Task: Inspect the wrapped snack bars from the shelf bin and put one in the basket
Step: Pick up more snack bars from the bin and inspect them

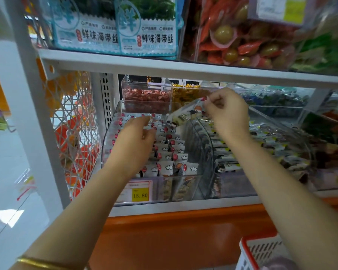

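A clear shelf bin [113, 121] holds several rows of white wrapped snack bars [169, 152] with red dots and cloud prints. My right hand [227, 110] pinches one wrapped snack bar [183, 114] by its end and holds it tilted above the bin. My left hand [137, 137] reaches into the bin, its fingertips curled on the top edge of a bar in a back row. A white basket [261, 254] with a red rim sits at the bottom right, below my right forearm.
A second clear bin [261, 145] of darker wrapped bars stands to the right. Behind are small bins of red candies [146, 98] and yellow candies [185, 93]. A price tag [140, 192] reads 15.80. Seaweed packs [144, 28] fill the upper shelf. A wire net rack [72, 121] hangs left.
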Demonstrator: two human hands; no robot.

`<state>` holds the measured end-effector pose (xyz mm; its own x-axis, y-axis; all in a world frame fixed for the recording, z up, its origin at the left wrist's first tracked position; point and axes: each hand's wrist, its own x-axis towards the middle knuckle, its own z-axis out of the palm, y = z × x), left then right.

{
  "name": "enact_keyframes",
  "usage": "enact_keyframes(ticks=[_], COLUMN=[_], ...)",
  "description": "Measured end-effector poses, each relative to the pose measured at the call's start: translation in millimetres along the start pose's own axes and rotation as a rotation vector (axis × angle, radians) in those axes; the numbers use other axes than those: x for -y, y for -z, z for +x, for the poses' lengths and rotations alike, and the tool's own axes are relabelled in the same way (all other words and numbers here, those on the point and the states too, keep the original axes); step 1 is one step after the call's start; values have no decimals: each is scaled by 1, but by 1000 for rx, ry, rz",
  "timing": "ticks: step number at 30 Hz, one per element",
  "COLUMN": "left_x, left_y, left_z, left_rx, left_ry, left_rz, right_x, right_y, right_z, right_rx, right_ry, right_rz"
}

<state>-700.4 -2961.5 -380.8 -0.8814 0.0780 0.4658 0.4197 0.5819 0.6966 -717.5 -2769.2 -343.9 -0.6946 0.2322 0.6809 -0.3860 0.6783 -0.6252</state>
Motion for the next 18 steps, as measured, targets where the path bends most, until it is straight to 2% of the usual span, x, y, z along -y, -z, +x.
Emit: enact_keyframes(ticks=[2, 6, 12, 14, 16, 18], left_x=[-2, -5, -3, -3, -2, -2], left_y=[1, 4, 16, 18, 18, 16], left_z=[-5, -15, -18, -18, -18, -19], left_rx=[16, 89, 95, 110, 98, 63], left_ry=[50, 219, 387, 431, 460, 440], left_rz=[-98, -523, -993, -1144, -1221, -1135], right_x=[8, 19, 19, 17, 16, 16], right_y=[10, 17, 20, 21, 23, 24], right_z=[-19, -53, -73, -75, -74, -73], right_rx=[22, 82, 190, 228, 254, 276], right_ry=[-73, -267, -625, -684, -697, -699], right_rz=[127, 423, 941, 1054, 1135, 1201])
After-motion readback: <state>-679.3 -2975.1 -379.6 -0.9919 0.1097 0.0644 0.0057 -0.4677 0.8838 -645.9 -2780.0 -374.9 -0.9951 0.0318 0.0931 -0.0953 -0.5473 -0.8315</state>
